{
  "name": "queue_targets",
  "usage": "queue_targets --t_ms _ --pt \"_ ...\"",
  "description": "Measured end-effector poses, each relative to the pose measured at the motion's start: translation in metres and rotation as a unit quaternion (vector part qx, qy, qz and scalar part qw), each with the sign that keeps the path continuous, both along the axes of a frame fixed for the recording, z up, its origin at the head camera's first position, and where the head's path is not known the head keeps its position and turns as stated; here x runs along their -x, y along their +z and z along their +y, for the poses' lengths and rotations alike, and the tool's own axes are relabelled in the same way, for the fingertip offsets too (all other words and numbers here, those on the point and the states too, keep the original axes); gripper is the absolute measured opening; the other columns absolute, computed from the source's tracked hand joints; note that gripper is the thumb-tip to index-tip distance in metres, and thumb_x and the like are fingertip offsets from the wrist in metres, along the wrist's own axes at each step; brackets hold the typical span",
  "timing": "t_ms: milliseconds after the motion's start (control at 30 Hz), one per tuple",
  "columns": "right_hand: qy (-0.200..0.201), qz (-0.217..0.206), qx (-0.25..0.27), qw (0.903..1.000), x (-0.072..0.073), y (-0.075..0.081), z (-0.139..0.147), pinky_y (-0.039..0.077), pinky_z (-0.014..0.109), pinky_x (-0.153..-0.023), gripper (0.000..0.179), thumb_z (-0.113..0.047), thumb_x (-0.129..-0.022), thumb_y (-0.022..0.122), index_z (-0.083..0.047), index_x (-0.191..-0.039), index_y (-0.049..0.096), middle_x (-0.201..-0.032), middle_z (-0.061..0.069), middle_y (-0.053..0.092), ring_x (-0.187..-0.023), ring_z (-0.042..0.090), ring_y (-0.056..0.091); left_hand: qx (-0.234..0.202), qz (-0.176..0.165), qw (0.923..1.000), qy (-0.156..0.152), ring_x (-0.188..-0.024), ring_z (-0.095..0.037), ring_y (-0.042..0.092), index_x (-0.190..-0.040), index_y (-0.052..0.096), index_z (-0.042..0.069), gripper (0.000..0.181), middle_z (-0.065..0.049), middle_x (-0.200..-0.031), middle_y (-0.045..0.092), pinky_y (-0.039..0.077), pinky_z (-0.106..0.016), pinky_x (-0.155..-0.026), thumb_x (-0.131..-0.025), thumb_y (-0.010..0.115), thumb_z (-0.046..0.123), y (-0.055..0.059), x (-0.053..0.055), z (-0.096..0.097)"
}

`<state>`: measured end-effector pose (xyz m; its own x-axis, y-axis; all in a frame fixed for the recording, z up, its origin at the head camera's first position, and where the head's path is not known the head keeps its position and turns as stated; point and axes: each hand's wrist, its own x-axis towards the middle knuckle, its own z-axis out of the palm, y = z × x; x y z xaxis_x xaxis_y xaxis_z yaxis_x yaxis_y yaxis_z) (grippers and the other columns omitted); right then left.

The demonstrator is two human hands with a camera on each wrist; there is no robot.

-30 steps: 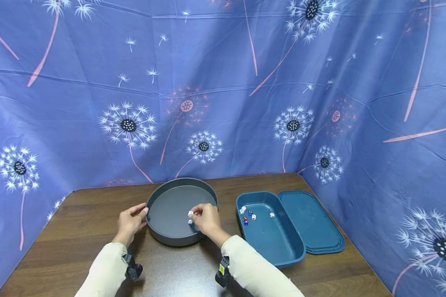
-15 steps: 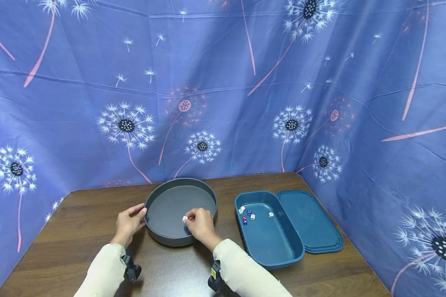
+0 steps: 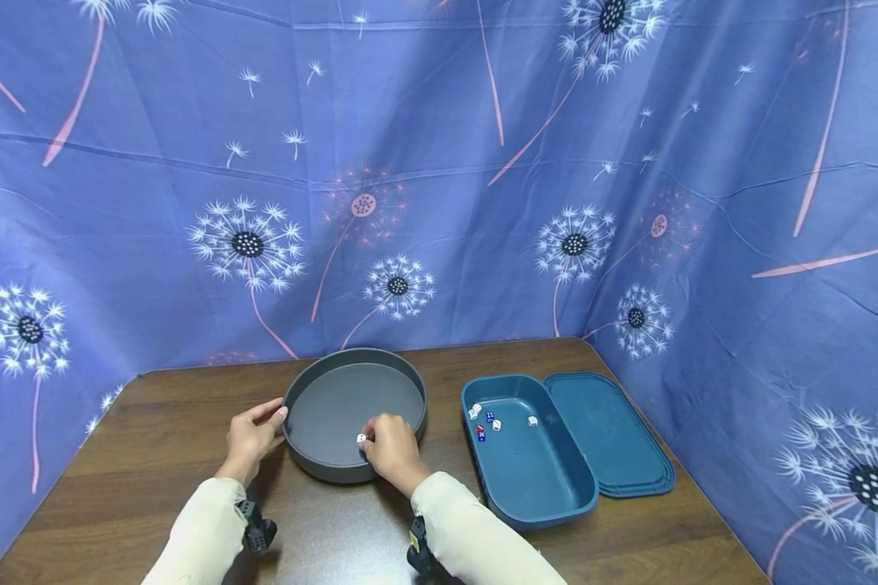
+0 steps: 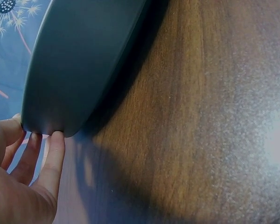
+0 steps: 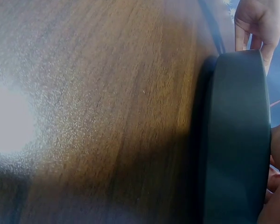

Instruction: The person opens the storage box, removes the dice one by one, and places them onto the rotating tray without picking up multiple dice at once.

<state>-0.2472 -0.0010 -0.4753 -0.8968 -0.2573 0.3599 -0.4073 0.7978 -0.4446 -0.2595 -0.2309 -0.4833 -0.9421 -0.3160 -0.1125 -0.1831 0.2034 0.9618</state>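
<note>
A dark grey round pan (image 3: 336,474) with a low wall stands on the wooden table. My left hand (image 3: 250,441) grips it at the left rim, thumb at the top edge and fingertips against the outer wall, as the left wrist view shows. My right hand (image 3: 393,451) reaches over the near right wall and pinches a white die (image 3: 362,438) low over the pan's floor. In the right wrist view the wall hides most of those fingers.
Right of the pan stands a blue rectangular box (image 3: 530,487) holding several white, blue and red dice (image 3: 497,425). Its flat blue lid (image 3: 615,439) lies beside it, to the right. A blue dandelion-print cloth (image 3: 439,203) hangs behind the table.
My right hand has moved left and down inside the pan with the white die. My left hand has stayed at the rim.
</note>
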Motion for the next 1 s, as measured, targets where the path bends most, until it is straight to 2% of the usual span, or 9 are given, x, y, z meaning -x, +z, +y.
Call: queue_targets --t_ms 200,367,467,633,800,1000 --pt "-0.001 -0.006 -0.006 1.0000 -0.001 0.003 0.000 0.049 0.025 -0.055 0.008 -0.015 -0.074 0.081 -0.014 -0.075 0.074 -0.068 -0.005 0.066 -0.067 0.014 0.061 0.002 0.002 1.0000 -0.005 -0.084 -0.009 0.062 -0.133 0.052 -0.005 0.040 -0.030 -0.131 0.051 0.060 -0.028 -0.077 -0.098 0.056 0.014 0.002 0.000 0.000" --pt "-0.002 -0.009 0.002 1.0000 0.001 0.001 0.000 0.053 0.025 -0.060 0.011 -0.014 -0.075 0.081 -0.012 -0.085 0.077 -0.075 -0.004 0.070 -0.073 0.014 0.065 0.003 0.000 1.0000 -0.006 -0.084 -0.009 0.061 -0.133 0.052 -0.004 0.040 -0.029 -0.131 0.050 0.060 -0.028 -0.078 -0.098 0.055 0.014 0.002 0.000 0.000" --pt "0.010 -0.014 0.030 0.9994 0.003 0.001 0.001 0.053 0.020 -0.062 0.014 -0.011 -0.075 0.081 -0.010 -0.088 0.077 -0.074 -0.004 0.071 -0.071 0.009 0.063 0.005 -0.002 1.0000 -0.005 -0.086 -0.011 0.062 -0.133 0.052 -0.004 0.040 -0.029 -0.132 0.051 0.060 -0.026 -0.076 -0.098 0.055 0.014 0.001 0.000 -0.001" --pt "0.034 -0.044 0.091 0.9943 0.007 0.008 0.009 0.048 0.013 -0.058 0.012 -0.009 -0.077 0.079 -0.006 -0.088 0.077 -0.070 -0.005 0.069 -0.063 0.001 0.058 0.004 -0.005 1.0000 -0.007 -0.089 -0.014 0.062 -0.134 0.051 -0.004 0.040 -0.030 -0.132 0.050 0.060 -0.025 -0.075 -0.098 0.055 0.014 0.000 -0.001 0.000" --pt "0.043 -0.065 0.125 0.9891 0.011 0.020 0.024 0.047 0.013 -0.055 0.011 -0.009 -0.078 0.078 -0.005 -0.088 0.076 -0.071 -0.002 0.070 -0.062 0.003 0.059 -0.002 -0.001 1.0000 -0.008 -0.089 -0.013 0.062 -0.134 0.050 -0.005 0.041 -0.030 -0.132 0.049 0.060 -0.023 -0.074 -0.098 0.054 0.013 0.001 -0.001 0.001" --pt "0.045 -0.081 0.137 0.9862 0.015 0.028 0.050 0.049 0.015 -0.056 0.012 -0.011 -0.081 0.076 -0.004 -0.091 0.076 -0.075 0.000 0.071 -0.065 0.005 0.060 -0.004 0.002 1.0000 -0.005 -0.088 -0.014 0.063 -0.133 0.051 -0.005 0.040 -0.031 -0.131 0.049 0.060 -0.026 -0.075 -0.098 0.055 0.012 0.001 -0.002 0.000"
